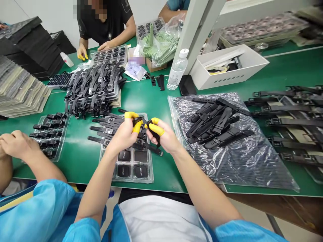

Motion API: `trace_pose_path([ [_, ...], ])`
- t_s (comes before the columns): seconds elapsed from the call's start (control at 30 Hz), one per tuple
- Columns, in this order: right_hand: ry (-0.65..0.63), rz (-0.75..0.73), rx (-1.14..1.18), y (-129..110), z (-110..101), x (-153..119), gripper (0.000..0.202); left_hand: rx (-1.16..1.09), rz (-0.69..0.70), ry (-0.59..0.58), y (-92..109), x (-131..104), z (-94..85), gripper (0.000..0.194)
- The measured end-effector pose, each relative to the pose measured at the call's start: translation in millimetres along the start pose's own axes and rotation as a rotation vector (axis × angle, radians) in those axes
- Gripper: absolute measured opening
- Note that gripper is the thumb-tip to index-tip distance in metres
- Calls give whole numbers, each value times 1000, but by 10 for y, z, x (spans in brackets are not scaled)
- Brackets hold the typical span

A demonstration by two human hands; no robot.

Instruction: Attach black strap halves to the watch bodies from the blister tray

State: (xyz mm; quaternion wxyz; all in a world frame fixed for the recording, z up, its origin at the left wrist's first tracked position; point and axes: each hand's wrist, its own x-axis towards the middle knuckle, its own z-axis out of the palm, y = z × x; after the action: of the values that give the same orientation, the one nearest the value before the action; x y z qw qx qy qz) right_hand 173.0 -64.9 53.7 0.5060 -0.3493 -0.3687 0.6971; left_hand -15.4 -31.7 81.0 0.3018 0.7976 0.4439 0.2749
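Both of my hands wear yellow finger cots and meet over a clear plastic tray [150,168]. My left hand [128,130] pinches a black watch case [137,120] between thumb and finger. In my right hand [164,133] is a black watch strap [154,131], its end hanging below the fingers. The two pieces come together between my fingertips; whether they are joined I cannot make out. Watches with straps [108,130] lie across the far part of the tray, and square black watch units [123,170] sit in its near pockets.
Loose black straps [219,121] are heaped on a plastic bag [242,164] to the right. A water bottle [178,70], a phone [187,85] and a white box [227,72] stand behind. Stacked watch trays [93,89] rise at back left. A co-worker's arm [32,151] is close on my left.
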Motion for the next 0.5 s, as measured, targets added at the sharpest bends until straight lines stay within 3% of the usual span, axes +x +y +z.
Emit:
trace_pose_path([
  [0.17,-107,62,-7,107,17,20,30,-99,209,53,-307,79,380,58],
  [0.37,-157,111,-25,177,-27,52,29,-81,351,90,-394,-30,342,68],
  [0.5,-118,120,51,200,-33,65,29,-79,352,118,-390,-31,323,59],
])
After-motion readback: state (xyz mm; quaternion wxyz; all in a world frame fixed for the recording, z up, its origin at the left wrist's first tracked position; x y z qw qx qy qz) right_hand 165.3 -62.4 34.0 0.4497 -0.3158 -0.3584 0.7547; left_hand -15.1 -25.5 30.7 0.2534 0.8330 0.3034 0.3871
